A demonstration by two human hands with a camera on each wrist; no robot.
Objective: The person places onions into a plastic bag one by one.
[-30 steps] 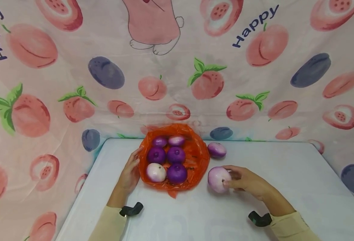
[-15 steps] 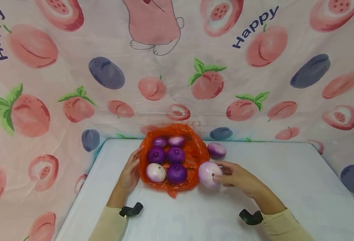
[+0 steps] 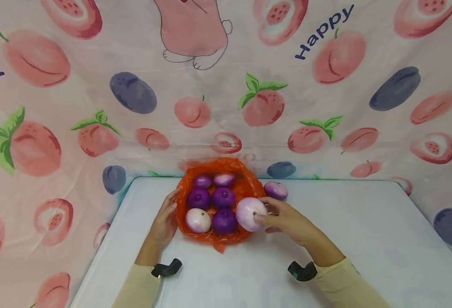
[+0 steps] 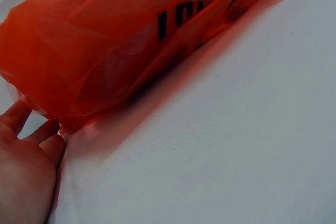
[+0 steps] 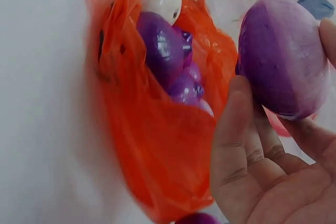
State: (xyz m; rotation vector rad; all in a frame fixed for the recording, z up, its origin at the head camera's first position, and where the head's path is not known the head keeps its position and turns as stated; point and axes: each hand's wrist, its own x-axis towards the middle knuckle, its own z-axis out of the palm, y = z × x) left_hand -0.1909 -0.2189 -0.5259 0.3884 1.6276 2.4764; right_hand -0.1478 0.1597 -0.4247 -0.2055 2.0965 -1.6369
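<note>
My right hand holds a large pale purple-and-white onion between thumb and fingers, over the right side of an open orange plastic bag. In the right wrist view this onion is glossy, with a dark purple side, and is raised beside the bag. Several onions lie in the bag, among them a whitish one and a dark purple one. My left hand rests against the bag's left side, its fingers touching the plastic; part of them is hidden behind it.
Another purple onion lies on the white table, just right of the bag. Behind the table hangs a fruit-printed cloth. Black wrist mounts sit on both forearms.
My right hand has carried the pale onion leftward and up from the table's right side to over the bag's right part. The left hand and the bag stay nearly in place.
</note>
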